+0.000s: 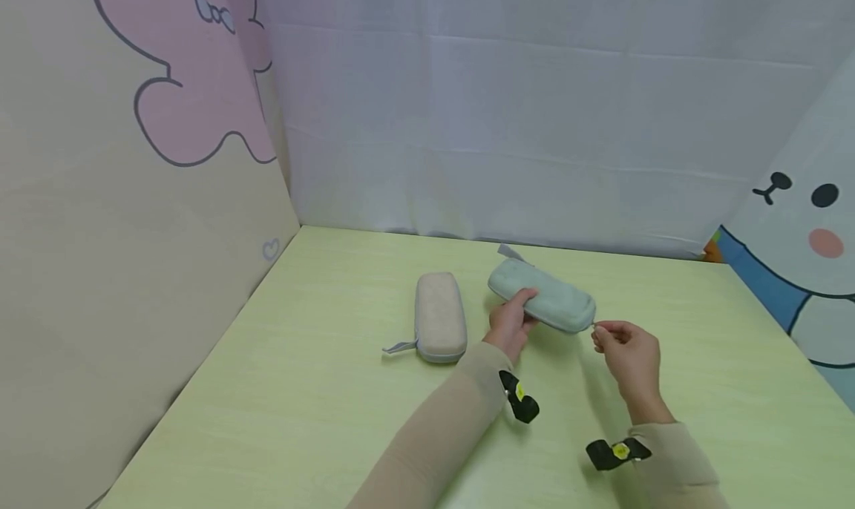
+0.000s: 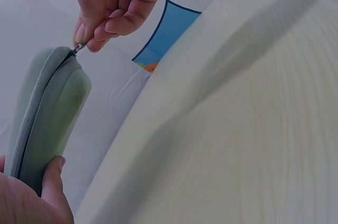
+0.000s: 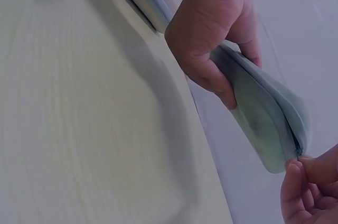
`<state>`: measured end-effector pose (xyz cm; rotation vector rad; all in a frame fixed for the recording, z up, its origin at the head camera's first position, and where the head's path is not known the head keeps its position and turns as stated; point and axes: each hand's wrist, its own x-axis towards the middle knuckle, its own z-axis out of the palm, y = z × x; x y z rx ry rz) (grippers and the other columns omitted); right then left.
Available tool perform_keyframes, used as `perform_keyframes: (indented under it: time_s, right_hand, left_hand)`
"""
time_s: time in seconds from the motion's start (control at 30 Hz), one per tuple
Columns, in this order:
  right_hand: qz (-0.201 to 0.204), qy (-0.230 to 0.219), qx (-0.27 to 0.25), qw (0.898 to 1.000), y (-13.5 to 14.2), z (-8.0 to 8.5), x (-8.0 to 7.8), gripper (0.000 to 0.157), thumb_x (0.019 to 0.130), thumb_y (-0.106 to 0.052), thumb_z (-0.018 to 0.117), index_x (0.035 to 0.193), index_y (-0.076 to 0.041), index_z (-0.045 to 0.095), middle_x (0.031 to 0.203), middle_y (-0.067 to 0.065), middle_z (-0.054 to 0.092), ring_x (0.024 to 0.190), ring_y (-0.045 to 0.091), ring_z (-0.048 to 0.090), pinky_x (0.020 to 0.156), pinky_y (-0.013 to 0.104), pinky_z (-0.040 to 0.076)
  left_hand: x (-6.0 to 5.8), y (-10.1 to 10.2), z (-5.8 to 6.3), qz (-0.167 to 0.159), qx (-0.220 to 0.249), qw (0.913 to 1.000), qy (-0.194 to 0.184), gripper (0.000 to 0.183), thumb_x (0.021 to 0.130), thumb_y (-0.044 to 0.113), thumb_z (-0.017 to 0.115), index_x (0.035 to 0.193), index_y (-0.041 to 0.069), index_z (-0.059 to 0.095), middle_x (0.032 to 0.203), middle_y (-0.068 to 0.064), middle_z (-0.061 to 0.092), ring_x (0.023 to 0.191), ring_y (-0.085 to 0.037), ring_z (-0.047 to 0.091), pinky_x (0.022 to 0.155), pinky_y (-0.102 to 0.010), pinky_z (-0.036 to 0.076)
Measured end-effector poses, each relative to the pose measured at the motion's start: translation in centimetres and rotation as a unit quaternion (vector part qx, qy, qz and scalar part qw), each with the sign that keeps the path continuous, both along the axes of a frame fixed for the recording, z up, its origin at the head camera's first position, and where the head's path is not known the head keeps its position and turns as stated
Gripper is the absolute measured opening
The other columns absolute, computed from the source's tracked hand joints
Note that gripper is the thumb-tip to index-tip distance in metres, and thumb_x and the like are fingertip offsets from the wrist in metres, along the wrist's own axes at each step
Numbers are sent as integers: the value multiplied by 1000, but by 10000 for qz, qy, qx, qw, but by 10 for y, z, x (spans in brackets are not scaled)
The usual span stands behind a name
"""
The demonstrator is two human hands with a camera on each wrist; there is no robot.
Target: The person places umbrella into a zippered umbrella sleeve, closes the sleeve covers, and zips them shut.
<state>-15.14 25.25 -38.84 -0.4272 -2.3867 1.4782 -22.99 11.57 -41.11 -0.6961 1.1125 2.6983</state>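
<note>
My left hand (image 1: 510,323) grips a pale green zippered pencil case (image 1: 544,295), raised over the table and tilted down to the right. Its thumb lies on the case's face, and a grey fabric loop sticks out at the far end. At the near right end, the thumb and forefinger of my right hand (image 1: 628,353) pinch the small metal zipper pull (image 2: 79,47). In the left wrist view the zipper seam (image 2: 38,110) runs along the side, with a narrow dark gap by the pull. The inside of the case is hidden.
A beige pencil case (image 1: 441,317) lies on the light yellow-green table (image 1: 320,420), left of my left hand, its grey strap pointing left. A white cloth wall (image 1: 521,138) rises behind the table, and cartoon-printed panels stand at left and right.
</note>
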Motion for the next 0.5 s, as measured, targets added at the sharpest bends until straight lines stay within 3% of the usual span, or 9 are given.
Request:
perform_keyframes:
  time_s: [0.3,0.5]
  right_hand:
    - [102,229,-71,9997,-10,-3,4,16,90,-2,58,97,11,63,75,6,66,61,6,61,58,20,51]
    - [63,329,-105,9994,-17,-3,6,15,89,-1,59,95,12,63,74,8,66,60,7,60,57,21,51]
  left_hand:
    - [-1,5,-1,398,205,9989,-118,42,70,3,77,103,-7,52,94,-15,62,78,-20,63,72,-32,53]
    - [-3,9,-1,613,78,9980,-134,40,69,3,77,100,-6,53,92,-14,63,78,-21,63,70,-32,53]
